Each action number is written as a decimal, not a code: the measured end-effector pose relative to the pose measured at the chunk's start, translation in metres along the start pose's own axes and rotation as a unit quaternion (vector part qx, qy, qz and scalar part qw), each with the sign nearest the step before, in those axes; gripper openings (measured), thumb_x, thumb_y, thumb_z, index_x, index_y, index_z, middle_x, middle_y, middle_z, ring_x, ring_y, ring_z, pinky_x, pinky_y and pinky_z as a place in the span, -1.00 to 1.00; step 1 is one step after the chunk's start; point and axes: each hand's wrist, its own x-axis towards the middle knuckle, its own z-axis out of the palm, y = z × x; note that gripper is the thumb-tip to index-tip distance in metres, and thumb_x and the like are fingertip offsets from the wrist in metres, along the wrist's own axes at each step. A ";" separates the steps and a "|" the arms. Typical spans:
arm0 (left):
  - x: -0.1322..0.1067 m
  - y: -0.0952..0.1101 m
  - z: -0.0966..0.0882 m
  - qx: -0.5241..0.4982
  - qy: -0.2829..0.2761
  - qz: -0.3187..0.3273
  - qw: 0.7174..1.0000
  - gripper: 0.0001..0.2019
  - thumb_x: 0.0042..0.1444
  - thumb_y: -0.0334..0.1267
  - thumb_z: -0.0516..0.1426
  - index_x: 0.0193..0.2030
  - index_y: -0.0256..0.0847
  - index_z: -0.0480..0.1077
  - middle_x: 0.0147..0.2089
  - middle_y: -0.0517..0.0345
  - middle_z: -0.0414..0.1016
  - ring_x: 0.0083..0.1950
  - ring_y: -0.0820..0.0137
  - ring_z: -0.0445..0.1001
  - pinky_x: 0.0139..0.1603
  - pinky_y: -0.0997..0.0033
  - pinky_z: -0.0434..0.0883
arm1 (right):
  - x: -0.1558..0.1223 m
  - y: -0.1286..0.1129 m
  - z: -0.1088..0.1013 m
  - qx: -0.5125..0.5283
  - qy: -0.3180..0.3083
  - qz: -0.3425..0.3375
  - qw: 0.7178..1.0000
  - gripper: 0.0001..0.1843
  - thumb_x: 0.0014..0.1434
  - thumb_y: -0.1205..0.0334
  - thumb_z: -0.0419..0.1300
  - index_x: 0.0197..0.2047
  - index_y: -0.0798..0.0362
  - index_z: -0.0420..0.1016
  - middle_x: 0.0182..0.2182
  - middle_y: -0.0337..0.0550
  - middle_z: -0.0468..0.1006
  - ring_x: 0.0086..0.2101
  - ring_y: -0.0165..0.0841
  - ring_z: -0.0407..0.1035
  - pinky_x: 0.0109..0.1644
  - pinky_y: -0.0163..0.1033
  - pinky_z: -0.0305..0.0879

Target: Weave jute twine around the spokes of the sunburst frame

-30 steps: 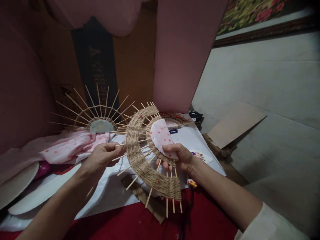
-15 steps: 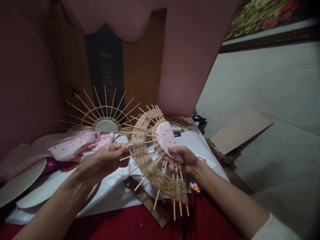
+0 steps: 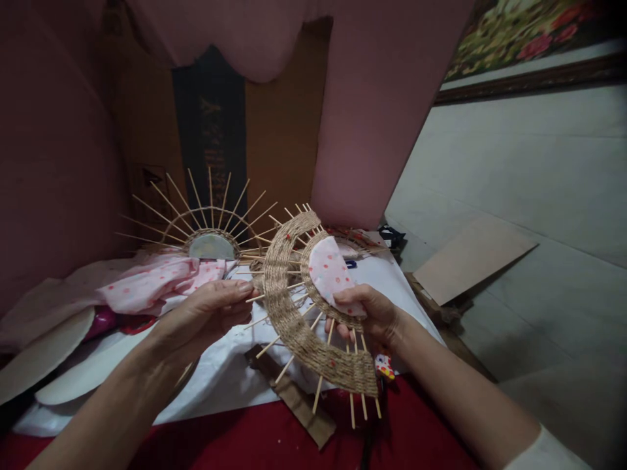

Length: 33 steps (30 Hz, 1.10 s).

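Observation:
A half-round fan of woven jute twine [image 3: 289,310] on thin wooden sticks is held up in front of me, tilted, its curved side to the left. Its half-disc centre [image 3: 329,267] is covered in white-pink cloth with red dots. My right hand [image 3: 365,310] grips this centre, thumb on the cloth and fingers behind. My left hand [image 3: 228,303] is closed in a pinch at the outer left edge of the woven band, beside the stick ends. Whether a stick or the twine is between those fingertips, I cannot tell.
Behind stands another stick fan [image 3: 210,245] with a pale centre, above crumpled pink dotted cloth [image 3: 147,281]. White half-round boards [image 3: 93,372] lie at left. A cardboard strip [image 3: 304,408] rests at the front of the white sheet [image 3: 206,385]. A flat board [image 3: 480,258] is at right.
The fan has shifted slightly right and turned a little in my right hand. My left hand's fingertips stay at its outer edge. The whole view has shifted slightly.

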 end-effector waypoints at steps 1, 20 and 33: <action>0.000 0.000 0.000 0.025 -0.004 0.004 1.000 -0.93 -0.15 -0.38 0.31 -0.47 -0.31 0.53 -0.52 0.14 0.47 -0.56 0.56 0.30 -0.50 0.54 0.31 | 0.000 -0.001 0.000 -0.005 0.004 -0.006 1.000 -0.65 -0.05 0.14 0.19 -0.31 0.30 0.46 -0.60 -0.06 0.55 -0.67 -0.44 0.38 -0.66 -0.44 0.34; 0.003 -0.010 -0.009 0.591 0.084 0.427 0.679 -0.90 0.04 -0.26 0.21 -0.41 -0.23 0.50 -0.47 0.16 0.53 -0.45 0.43 0.43 -0.41 0.42 0.31 | 0.000 0.000 -0.001 -0.024 0.031 0.022 0.999 -0.64 -0.07 0.22 0.24 -0.24 0.34 0.48 -0.51 0.01 0.58 -0.65 -0.42 0.42 -0.66 -0.41 0.39; 0.004 -0.003 -0.014 0.507 0.113 0.389 0.761 -0.87 -0.03 -0.20 0.25 -0.44 -0.21 0.51 -0.54 0.21 0.50 -0.53 0.49 0.38 -0.54 0.50 0.28 | -0.002 0.000 -0.007 -0.005 -0.044 0.030 0.999 -0.63 -0.03 0.21 0.18 -0.25 0.38 0.46 -0.51 0.05 0.59 -0.66 -0.41 0.43 -0.66 -0.43 0.40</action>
